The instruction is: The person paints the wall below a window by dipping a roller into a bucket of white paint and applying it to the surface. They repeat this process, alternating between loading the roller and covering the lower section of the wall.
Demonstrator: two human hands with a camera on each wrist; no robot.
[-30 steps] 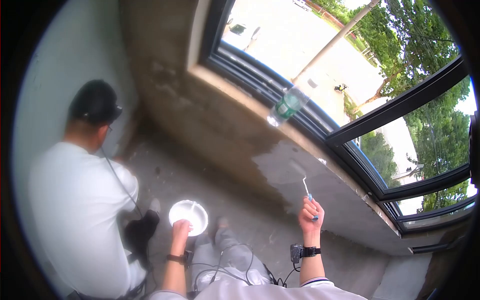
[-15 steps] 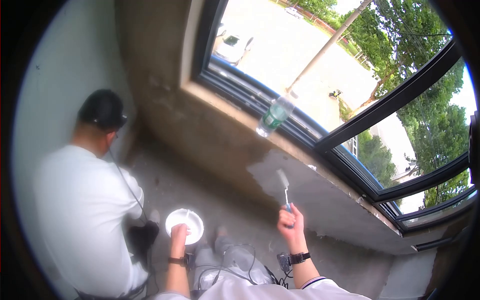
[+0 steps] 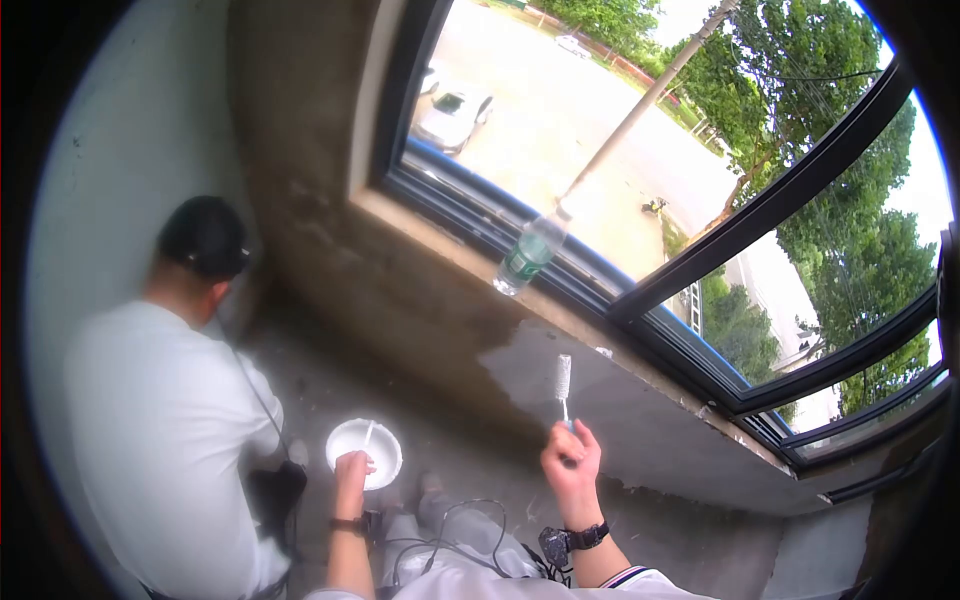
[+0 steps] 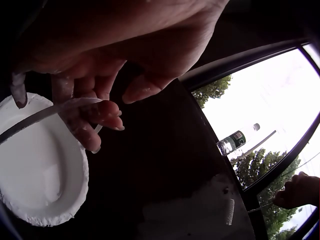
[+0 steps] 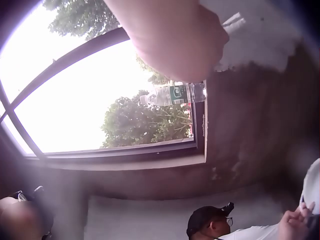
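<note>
Low at the left centre, my left hand (image 3: 353, 470) holds a white bucket (image 3: 394, 440) by its handle. The left wrist view shows the handle (image 4: 40, 116) as a pale strip passing through the fingers, which are smeared with white. White residue crusts the rim of the bucket. My right hand (image 3: 573, 462) grips a small paint roller (image 3: 564, 376), its white sleeve pointing up in front of the wall under the window. A lighter grey patch (image 3: 520, 352) shows on that wall behind the roller. In the right wrist view the back of my right hand (image 5: 182, 45) covers most of the roller.
On the window ledge stands a plastic bottle (image 3: 527, 260) with a green label. A dark-framed window (image 3: 640, 300) runs along the right. To my left is a person in a white shirt (image 3: 165, 420) and black cap. Cables (image 3: 470, 515) hang over my lap.
My right hand has moved left and somewhat down with the roller, whose sleeve now points upright. The bucket stays in my left hand. The head view has shifted, moving the bottle lower left.
</note>
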